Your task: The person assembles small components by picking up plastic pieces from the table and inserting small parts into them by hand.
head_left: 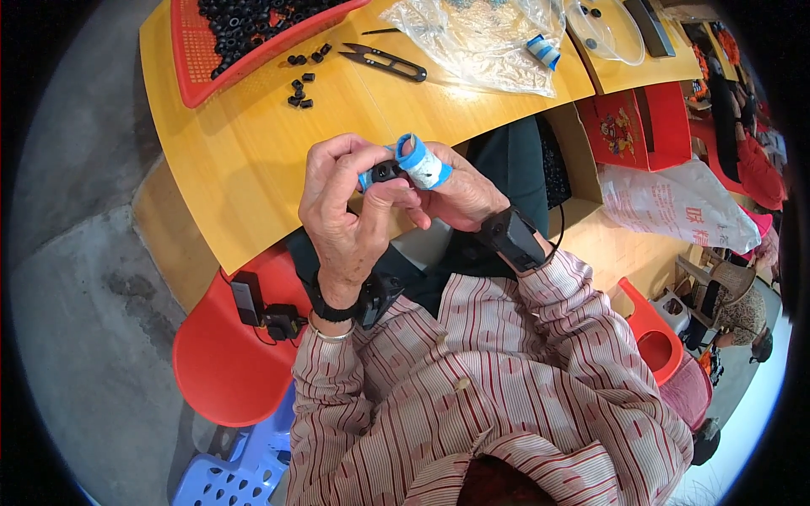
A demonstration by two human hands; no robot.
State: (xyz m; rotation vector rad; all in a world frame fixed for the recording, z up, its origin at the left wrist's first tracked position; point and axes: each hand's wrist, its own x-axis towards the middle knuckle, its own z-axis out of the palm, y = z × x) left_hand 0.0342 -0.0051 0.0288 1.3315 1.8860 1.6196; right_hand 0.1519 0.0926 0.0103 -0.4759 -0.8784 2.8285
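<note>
Over the near edge of the yellow table [253, 169], my left hand [342, 207] is closed, its thumb and fingers pinching a small black ring-like part [386, 171]. My right hand [464, 192] meets it from the other side, fingers curled against the part; one finger wears a blue-and-white wrap [424, 164]. Another bit of blue wrapping shows beside the part at my left fingertips. What my right fingertips grip behind the part is partly hidden. Several loose black parts [301, 88] lie on the table beyond my left hand, near black thread snips [384, 62].
A red basket [192, 78] of black parts stands far left. Far right are a clear plastic bag [472, 55], a blue-and-white roll [544, 52] and a clear round container [609, 42]. A red box [623, 126] is right of the table; a red stool [219, 363] is at left.
</note>
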